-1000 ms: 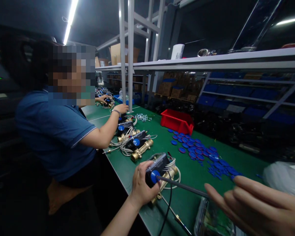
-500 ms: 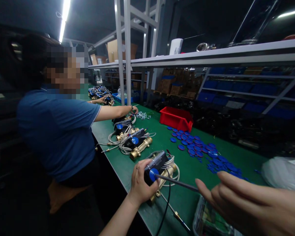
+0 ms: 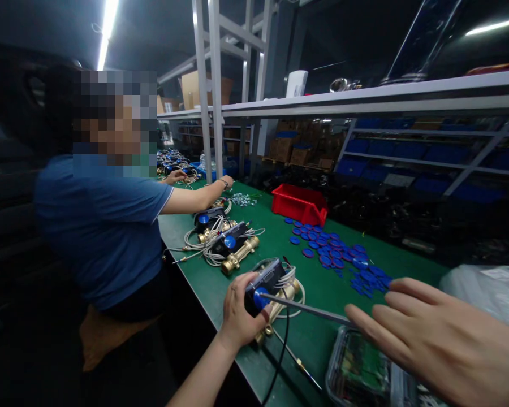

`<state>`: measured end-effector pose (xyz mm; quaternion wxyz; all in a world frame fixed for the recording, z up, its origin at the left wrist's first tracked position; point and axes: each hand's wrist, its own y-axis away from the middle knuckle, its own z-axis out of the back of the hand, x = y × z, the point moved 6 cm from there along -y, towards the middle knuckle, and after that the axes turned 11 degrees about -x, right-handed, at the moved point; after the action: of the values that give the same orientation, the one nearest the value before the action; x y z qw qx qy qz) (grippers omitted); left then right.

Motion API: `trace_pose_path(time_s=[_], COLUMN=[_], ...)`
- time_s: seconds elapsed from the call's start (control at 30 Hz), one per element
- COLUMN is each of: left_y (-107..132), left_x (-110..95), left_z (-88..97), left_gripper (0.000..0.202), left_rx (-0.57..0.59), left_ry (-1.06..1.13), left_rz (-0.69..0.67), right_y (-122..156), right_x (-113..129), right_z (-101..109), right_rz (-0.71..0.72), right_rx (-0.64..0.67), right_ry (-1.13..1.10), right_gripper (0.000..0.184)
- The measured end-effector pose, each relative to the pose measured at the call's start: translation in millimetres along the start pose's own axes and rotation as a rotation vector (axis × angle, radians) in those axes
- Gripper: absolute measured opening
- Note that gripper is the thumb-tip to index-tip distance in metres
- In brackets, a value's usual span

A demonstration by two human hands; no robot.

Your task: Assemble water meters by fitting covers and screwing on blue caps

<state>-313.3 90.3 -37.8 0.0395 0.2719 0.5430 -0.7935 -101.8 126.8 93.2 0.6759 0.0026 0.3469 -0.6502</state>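
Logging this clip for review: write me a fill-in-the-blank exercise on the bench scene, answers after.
1. The left hand grips a meter whose round cap is ____.
2. The thin rod from the right hand touches the meter's ____.
3. The bin behind the loose caps is ____.
4. The table top is ____.
Missing words: blue; cap; red; green.

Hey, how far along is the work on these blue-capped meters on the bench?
Looks done: two black-and-brass meters farther up the green bench carry round blue caps. In hand: the left hand grips a third black meter with a brass body while a thin grey rod running from the right hand touches its blue cap. Left: many loose blue caps lie scattered, unused.
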Motion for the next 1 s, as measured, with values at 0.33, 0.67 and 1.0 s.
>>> trace_pose_path(time_s=[0.33, 0.67, 1.0], left_y=[-1, 1, 1], left_x=[-1, -4, -8], left_z=[0.6, 1.8, 2.5], left_gripper=[0.054, 0.055, 0.052], left_rx=[-0.001, 0.016, -0.004], left_ry=[-0.009, -0.049, -0.094], left_rz=[0.034, -0.032, -0.065], right_y=[17, -54, -59], right_x=[22, 29, -12], right_z=[-13, 8, -3], right_rz=[0.436, 0.341, -0.294], right_rx=[0.048, -0.041, 0.089], right_ry=[0.227, 0.109, -0.260], right_gripper=[0.047, 0.030, 0.026])
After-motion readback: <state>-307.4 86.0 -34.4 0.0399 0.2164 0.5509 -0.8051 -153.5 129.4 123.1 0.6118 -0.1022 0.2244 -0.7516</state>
